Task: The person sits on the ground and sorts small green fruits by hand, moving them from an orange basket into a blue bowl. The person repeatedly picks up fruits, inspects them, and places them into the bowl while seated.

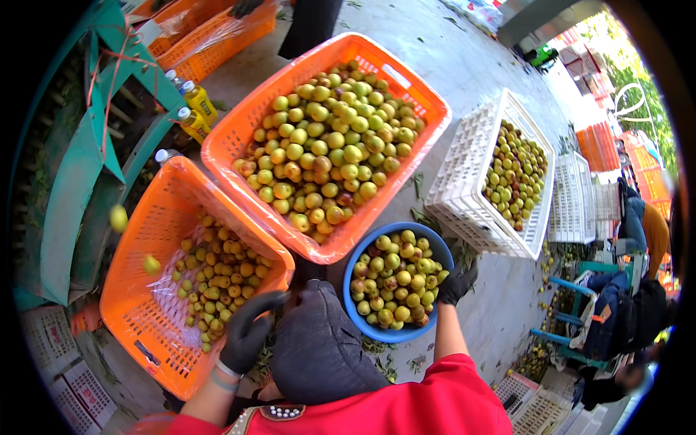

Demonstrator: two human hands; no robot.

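Observation:
My left hand (247, 331), in a black glove, hovers at the near right edge of an orange plastic basket (128, 293), fingers apart with nothing in them. Green jujubes (223, 272) lie in that basket, heaped toward its right side. Two blurred jujubes (151, 265) are in mid-air at its left. On my right, my gloved right hand (458, 284) is at the rim of a blue plastic basin (375, 330) of jujubes. One jujube (443, 276) sits against its fingertips; whether the hand grips it or the rim is unclear.
A larger plastic-lined orange basket (435, 117) full of jujubes stands ahead. Right of it is a white crate (462, 179) of jujubes. A green metal machine (70, 223) stands at left, beside yellow-labelled bottles (200, 103). Other people (603, 310) are at far right.

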